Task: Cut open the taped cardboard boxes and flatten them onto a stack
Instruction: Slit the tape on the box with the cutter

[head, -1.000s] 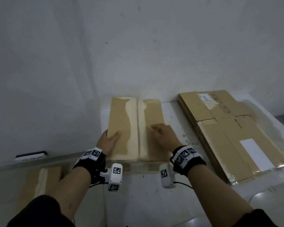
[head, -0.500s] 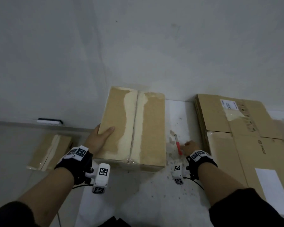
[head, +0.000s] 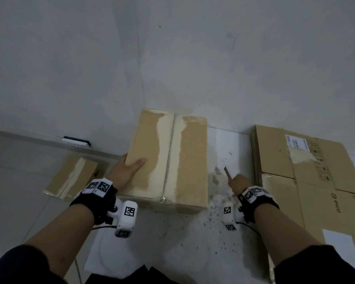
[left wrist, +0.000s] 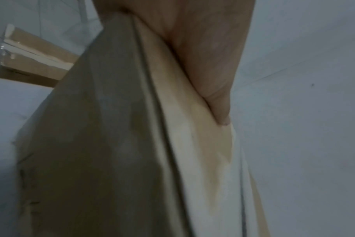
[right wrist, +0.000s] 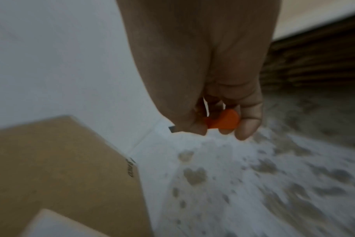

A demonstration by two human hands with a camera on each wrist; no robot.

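A taped brown cardboard box [head: 172, 160] stands on the white floor against the wall, its top seam running away from me. My left hand [head: 125, 171] grips the box's near left edge, thumb on the top face, fingers down the side. In the left wrist view the thumb [left wrist: 213, 80] lies along the box [left wrist: 111, 144]. My right hand [head: 238, 183] is right of the box, curled round an orange utility knife [right wrist: 223, 121] whose blade [head: 226, 172] points away from me. A stack of flattened boxes [head: 316, 181] lies at the right.
Another taped box [head: 72, 177] sits on the floor at the left. A white strip [head: 76, 141] lies along the wall base. Brown crumbs [head: 215, 212] are scattered on the floor between the box and the stack. The wall rises directly behind the box.
My right hand left the box top, reached right to the knife on the floor and now holds it lifted. The left hand kept its grip on the box edge.
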